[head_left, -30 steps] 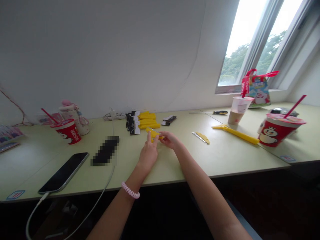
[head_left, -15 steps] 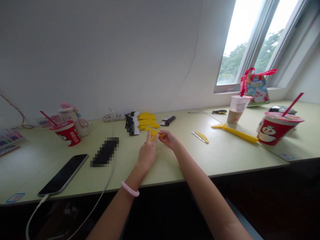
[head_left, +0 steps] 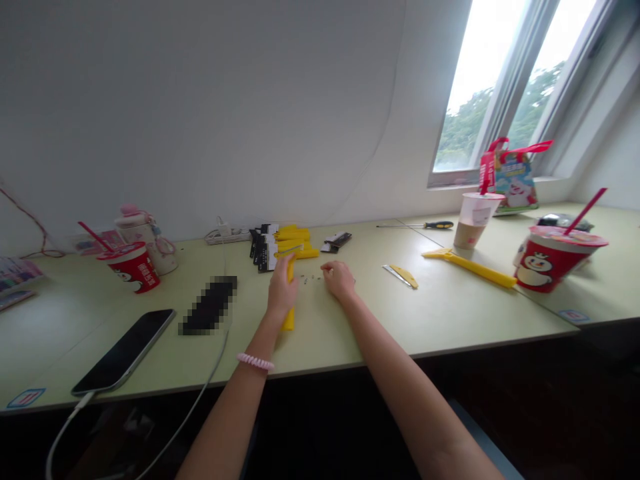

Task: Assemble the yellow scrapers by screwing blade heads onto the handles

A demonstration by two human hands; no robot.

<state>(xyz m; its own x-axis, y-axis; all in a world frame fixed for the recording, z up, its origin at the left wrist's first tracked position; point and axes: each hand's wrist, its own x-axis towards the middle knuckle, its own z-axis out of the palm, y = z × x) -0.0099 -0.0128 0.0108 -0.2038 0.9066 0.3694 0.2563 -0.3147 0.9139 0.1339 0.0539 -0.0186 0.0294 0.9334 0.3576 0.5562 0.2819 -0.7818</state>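
Observation:
My left hand (head_left: 281, 293) is wrapped round a yellow scraper (head_left: 289, 323). Its handle points down toward the table's near edge, and its metal-edged head shows above my fingers. Just right of it, several tiny metal pieces that look like screws (head_left: 313, 277) lie on the table. My right hand (head_left: 340, 280) rests beside them with its fingers curled together; whatever is between the fingertips is hidden. Farther right are a blade with a yellow cover (head_left: 403, 276) and another yellow scraper handle (head_left: 475, 268).
Behind my hands lie several yellow handles (head_left: 295, 235) with black labels and some small dark packets (head_left: 336, 241). A screwdriver (head_left: 438, 225), a milky drink cup (head_left: 473, 223) and a red cup (head_left: 545, 263) stand or lie right. Left are a phone (head_left: 125, 350) and another red cup (head_left: 133, 267).
The scraper has turned upright in my left hand, which has shifted left and now grips its handle. My right hand has come off the scraper, and the tiny metal pieces are uncovered.

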